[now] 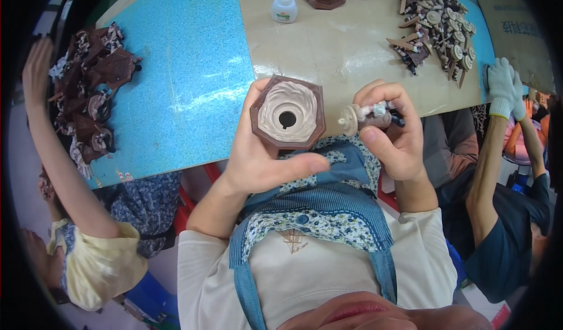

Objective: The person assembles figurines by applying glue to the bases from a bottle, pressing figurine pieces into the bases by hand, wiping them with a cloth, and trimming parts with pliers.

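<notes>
My left hand [251, 165] is closed around a brown, angular base [270, 100], its thumb stretched out below the lower rim. The base faces up, showing a beige, ripple-textured hollow with a dark keyhole-like opening in the middle. In my right hand [404, 148], a small figurine [375, 116] is pinched between thumb and fingers. It lies sideways, its pale round disc end pointing left toward the base, and its dark end sticks out at the right. The base and the figurine are apart, both held above the table's near edge.
A white squeeze bottle [284, 9] stands at the far middle of the table. Loose figurine parts [448, 31] heap at the far right; brown bases with figures [97, 78] heap at the left. Co-workers sit on both sides: a bare arm [64, 172] left, gloved hands [502, 87] right.
</notes>
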Motion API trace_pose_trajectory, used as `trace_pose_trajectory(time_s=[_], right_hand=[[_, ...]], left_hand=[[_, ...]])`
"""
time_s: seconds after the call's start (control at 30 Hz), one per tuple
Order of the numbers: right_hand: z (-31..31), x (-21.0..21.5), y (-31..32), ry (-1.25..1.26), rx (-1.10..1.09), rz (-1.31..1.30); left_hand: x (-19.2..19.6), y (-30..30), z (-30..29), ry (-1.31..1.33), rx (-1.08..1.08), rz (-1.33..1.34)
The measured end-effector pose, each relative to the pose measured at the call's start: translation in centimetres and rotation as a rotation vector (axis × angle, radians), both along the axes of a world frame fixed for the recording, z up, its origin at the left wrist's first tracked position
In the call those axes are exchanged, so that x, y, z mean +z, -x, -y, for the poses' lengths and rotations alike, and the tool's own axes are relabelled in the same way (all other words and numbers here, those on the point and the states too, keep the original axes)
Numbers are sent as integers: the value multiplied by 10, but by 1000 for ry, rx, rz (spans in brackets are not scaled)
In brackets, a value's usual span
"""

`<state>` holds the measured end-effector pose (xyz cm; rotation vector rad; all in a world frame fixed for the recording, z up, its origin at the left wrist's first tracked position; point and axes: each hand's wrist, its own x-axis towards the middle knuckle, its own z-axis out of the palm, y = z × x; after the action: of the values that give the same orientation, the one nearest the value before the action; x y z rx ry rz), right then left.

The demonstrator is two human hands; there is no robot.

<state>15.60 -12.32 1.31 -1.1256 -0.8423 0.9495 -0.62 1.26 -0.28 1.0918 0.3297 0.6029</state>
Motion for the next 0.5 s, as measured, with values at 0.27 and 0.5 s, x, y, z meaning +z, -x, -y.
trace_pose_trajectory(time_s=[0.27, 0.5], right_hand=[[-32, 40, -11, -70, 192, 814], [-46, 58, -10, -116, 365, 1289]], left_hand=[[-3, -3, -5, -290, -258, -72], [-4, -9, 0, -352, -257, -158]])
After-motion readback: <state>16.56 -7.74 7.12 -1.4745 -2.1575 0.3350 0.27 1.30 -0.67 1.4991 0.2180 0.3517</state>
